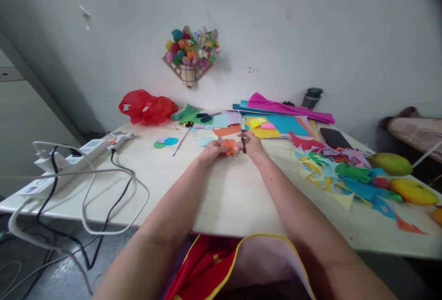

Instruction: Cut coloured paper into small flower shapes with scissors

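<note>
Between my two hands is an orange paper flower (228, 146) with rounded petals. My left hand (211, 151) pinches its left edge. My right hand (253, 145) is closed around the dark handles of a pair of scissors (243, 142), whose thin blades point up and away from me. Fingers of the right hand are close to the flower's right edge; whether they touch it I cannot tell. Just beyond the hands lies a piece of orange-brown paper (226, 131). A pale blue paper circle (206, 141) rests by the left hand.
Paper scraps (331, 171) cover the table's right side, near mangoes (412, 192) and a phone (334, 138). Coloured sheets (293, 126) and a second pair of scissors (207, 117) lie behind. A red plastic bag (147, 108), power strip (76, 161) and loose cables stand left. Paper circles (171, 141) lie left of centre.
</note>
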The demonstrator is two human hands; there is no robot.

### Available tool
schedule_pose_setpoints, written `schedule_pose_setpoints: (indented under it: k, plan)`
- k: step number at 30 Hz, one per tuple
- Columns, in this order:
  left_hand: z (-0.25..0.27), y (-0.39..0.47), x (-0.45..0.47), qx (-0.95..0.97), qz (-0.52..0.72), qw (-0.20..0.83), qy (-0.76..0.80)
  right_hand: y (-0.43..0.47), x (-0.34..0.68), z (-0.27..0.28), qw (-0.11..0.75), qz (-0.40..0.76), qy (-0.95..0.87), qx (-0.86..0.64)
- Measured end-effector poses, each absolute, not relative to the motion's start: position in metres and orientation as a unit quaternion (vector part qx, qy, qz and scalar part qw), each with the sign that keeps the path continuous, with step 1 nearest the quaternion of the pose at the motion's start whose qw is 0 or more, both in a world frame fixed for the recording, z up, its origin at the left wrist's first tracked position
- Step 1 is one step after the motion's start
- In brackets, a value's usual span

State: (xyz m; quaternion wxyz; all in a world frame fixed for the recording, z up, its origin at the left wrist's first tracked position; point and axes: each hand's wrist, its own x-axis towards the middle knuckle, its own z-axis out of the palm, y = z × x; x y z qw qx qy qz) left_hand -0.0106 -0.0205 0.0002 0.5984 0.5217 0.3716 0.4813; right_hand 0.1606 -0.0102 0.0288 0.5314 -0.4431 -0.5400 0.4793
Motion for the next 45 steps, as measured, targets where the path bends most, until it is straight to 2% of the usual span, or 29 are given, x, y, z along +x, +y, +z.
schedule_pose_setpoints:
  k: [18,30,36,41,45]
  plan:
    - [-0.002,-0.019,-0.014,0.467,0.54,0.613,0.337,-0.015,0.166,0.023,0.505,0.526,-0.518,-0.447]
    - [-0.002,-0.017,-0.018,0.45,0.539,0.63,0.331,-0.01,0.171,0.018,0.481,0.549,-0.494,-0.472]
    - [0.008,-0.011,-0.017,0.44,0.485,0.648,0.389,-0.014,0.176,0.012,0.492,0.535,-0.5,-0.47]
    - [0.005,-0.011,-0.002,0.453,0.516,0.586,0.431,-0.017,0.179,0.008,0.487,0.525,-0.518,-0.467]
    - [-0.002,-0.017,0.008,0.495,0.548,0.555,0.383,-0.019,0.182,0.008,0.496,0.518,-0.51,-0.475]
